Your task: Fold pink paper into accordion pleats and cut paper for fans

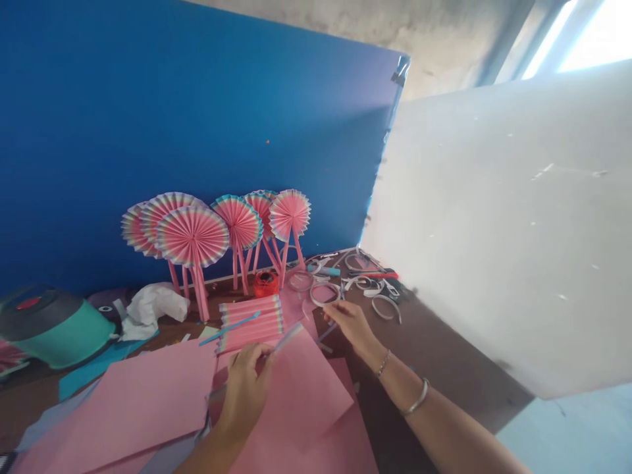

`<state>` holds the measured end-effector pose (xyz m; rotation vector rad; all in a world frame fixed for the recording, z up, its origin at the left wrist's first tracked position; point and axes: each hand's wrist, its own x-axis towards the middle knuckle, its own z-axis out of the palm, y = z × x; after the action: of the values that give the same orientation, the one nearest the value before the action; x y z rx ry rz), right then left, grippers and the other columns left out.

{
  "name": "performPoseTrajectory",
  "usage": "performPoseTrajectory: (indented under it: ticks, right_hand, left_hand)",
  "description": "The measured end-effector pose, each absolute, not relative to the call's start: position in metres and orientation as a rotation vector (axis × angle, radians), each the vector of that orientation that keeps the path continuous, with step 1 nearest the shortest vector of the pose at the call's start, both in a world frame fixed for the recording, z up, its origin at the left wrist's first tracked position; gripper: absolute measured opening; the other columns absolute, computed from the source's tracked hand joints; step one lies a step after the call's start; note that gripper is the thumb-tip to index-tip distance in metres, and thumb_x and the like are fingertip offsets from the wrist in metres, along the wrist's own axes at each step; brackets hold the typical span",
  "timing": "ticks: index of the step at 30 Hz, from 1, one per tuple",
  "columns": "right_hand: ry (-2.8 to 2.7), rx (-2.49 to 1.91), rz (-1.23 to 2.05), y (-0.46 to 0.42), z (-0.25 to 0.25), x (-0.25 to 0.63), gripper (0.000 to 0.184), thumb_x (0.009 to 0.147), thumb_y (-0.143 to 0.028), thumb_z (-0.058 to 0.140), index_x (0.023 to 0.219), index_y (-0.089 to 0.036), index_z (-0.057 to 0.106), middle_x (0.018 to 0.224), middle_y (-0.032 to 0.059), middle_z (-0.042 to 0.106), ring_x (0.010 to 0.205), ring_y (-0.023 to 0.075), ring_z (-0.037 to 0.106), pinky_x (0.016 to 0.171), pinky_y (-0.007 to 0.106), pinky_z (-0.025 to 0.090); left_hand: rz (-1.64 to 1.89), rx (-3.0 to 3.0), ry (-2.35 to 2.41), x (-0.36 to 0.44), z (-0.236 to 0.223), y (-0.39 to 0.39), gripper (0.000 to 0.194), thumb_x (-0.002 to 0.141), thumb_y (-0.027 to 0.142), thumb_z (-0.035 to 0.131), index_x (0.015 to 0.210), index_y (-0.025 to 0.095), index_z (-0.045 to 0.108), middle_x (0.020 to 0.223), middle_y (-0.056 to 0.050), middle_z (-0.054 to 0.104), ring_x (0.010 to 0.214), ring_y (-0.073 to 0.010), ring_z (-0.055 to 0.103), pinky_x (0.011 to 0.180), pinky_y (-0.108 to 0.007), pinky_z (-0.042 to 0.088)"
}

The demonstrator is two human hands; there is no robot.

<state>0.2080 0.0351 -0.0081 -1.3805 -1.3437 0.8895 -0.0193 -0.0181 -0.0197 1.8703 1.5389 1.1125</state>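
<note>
One pink sheet (309, 382) lies at the lower centre of the head view, turned so that a corner with a pale, coloured edge points up the frame. The left hand (247, 382), at the lower centre, appears to pinch that edge between thumb and fingers. The right hand (353, 326), right of centre, has its fingers bent just beside a curled strip (320, 304); I cannot tell whether they grip anything. More strips and scraps lie beyond it on the table (424, 342).

Just above the left hand is pleated paper (264, 322), with a blue stick (230, 329) across it. Pink fans (193, 236) stand left of centre before the blue board (197, 99), red twine (266, 284) near their handles. A paper stack (153, 382) fills the lower left.

A light pinch near the corner should serve the sheet best, as hard pressure could crease it; its broad part is better left resting flat. The strips look springy and apt to tangle, so the right fingers would do well to touch only one at a time.
</note>
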Motion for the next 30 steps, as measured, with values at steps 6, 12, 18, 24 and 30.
performPoseTrajectory:
  ticks: [6, 12, 18, 24, 30]
  right_hand:
    - [-1.518, -1.515, 0.342, 0.047, -0.017, 0.231, 0.027, 0.075, -0.033, 0.054, 0.092, -0.018, 0.069, 0.105, 0.0108, 0.062, 0.098, 0.0249, 0.054, 0.087, 0.042, 0.042]
    - [-1.489, -1.301, 0.647, 0.037, -0.005, 0.218, 0.036, 0.082, -0.045, 0.050, 0.103, -0.020, 0.065, 0.108, 0.0104, 0.062, 0.102, 0.0254, 0.056, 0.084, 0.039, 0.045]
    - [-1.557, -1.062, 1.366, 0.022, 0.007, 0.206, 0.049, 0.081, -0.058, 0.048, 0.102, -0.018, 0.065, 0.088, 0.0089, 0.067, 0.086, 0.0235, 0.062, 0.073, 0.034, 0.049]
    - [-1.743, -1.042, 1.385, 0.024, 0.002, 0.207, 0.036, 0.073, -0.049, 0.063, 0.086, -0.016, 0.062, 0.077, 0.0020, 0.063, 0.070, 0.0170, 0.057, 0.062, 0.027, 0.046]
    - [-1.938, -1.131, 1.135, 0.029, 0.001, 0.214, 0.023, 0.078, -0.038, 0.057, 0.073, -0.015, 0.057, 0.068, -0.0014, 0.056, 0.060, 0.0117, 0.046, 0.052, 0.020, 0.035]
  left_hand:
    - [1.293, 1.452, 1.520, -0.020, -0.011, -0.015, 0.025, 0.074, 0.044, 0.057, 0.068, 0.020, 0.063, 0.062, 0.000, 0.060, 0.059, -0.0158, 0.052, 0.056, -0.024, 0.041]
    - [1.438, 1.178, 1.459, -0.024, -0.004, -0.011, 0.027, 0.071, 0.045, 0.060, 0.076, 0.018, 0.061, 0.067, 0.001, 0.057, 0.065, -0.0148, 0.051, 0.060, -0.023, 0.040]
    - [1.445, 0.863, 1.286, -0.019, 0.001, -0.015, 0.030, 0.069, 0.043, 0.062, 0.086, 0.019, 0.056, 0.071, 0.003, 0.059, 0.061, -0.0123, 0.054, 0.058, -0.023, 0.042]
    - [1.368, 0.849, 1.238, -0.018, 0.007, -0.015, 0.041, 0.067, 0.046, 0.066, 0.096, 0.018, 0.058, 0.080, -0.002, 0.066, 0.071, -0.0186, 0.062, 0.063, -0.029, 0.047]
    - [1.319, 0.895, 1.254, -0.034, 0.004, -0.004, 0.046, 0.065, 0.055, 0.066, 0.086, 0.014, 0.067, 0.074, -0.005, 0.069, 0.077, -0.0227, 0.064, 0.070, -0.033, 0.049]
